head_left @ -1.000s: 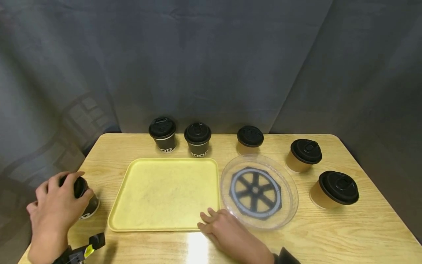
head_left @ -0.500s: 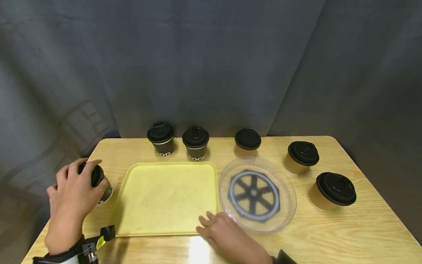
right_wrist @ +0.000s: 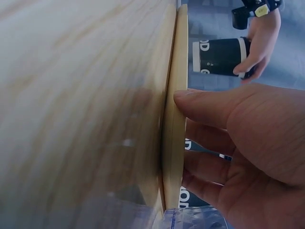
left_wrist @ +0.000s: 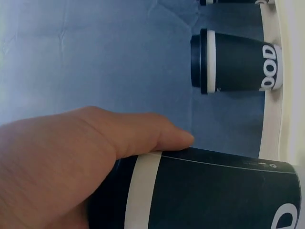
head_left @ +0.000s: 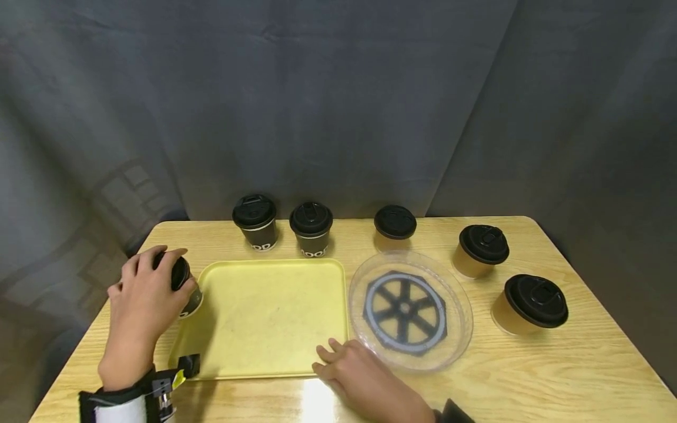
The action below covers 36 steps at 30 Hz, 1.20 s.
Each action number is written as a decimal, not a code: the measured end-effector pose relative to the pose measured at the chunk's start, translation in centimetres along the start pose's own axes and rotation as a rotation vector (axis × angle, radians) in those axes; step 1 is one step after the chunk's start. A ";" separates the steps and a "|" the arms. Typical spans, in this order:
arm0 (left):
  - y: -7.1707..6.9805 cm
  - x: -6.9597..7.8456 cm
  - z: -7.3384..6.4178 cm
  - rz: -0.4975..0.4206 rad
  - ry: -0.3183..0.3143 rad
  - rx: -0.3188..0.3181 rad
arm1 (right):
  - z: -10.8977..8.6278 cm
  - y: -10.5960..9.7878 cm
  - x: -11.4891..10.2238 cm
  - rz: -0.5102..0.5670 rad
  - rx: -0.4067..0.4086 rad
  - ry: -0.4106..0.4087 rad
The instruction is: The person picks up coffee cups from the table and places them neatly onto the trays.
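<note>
Left hand point(head_left: 148, 294) clamped by thumb and fingers round lidded black cup point(left_wrist: 214, 191), at left edge of yellow tray point(head_left: 264, 317); cup roughly upright, base above tray rim in right wrist view. Right hand point(head_left: 359, 370) at tray's near right corner, fingers apart, tips touching rim. Clear dish point(head_left: 462, 311) just right of tray, dark wheel shape showing in it. Beyond tray, two black cups point(head_left: 312, 242), lidded. Three tan cups point(head_left: 469, 262), black-lidded, far and right on wooden table point(head_left: 587, 358).
</note>
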<state>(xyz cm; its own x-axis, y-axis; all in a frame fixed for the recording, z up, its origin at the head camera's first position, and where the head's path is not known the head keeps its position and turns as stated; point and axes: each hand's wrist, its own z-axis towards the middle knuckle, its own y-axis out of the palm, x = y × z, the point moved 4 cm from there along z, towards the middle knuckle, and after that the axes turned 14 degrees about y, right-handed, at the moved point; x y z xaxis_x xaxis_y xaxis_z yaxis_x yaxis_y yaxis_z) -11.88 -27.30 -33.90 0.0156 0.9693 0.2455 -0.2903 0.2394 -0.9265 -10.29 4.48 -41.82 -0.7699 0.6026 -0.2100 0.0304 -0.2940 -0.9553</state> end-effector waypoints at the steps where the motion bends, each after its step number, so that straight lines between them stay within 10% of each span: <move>1: 0.1 0.2 0.1 -0.002 0.006 0.003 | 0.0 0.0 0.0 -0.003 -0.002 0.001; 36: 3.7 4.3 3.0 0.030 0.091 -0.087 | -0.1 0.2 0.1 -0.008 -0.050 0.053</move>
<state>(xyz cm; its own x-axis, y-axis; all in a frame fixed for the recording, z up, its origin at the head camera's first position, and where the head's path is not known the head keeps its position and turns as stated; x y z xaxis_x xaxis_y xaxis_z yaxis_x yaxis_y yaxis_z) -15.76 -22.38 -35.44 0.0964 0.9762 0.1943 -0.2077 0.2107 -0.9552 -10.27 4.57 -42.09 -0.7357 0.6435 -0.2115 0.0571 -0.2523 -0.9660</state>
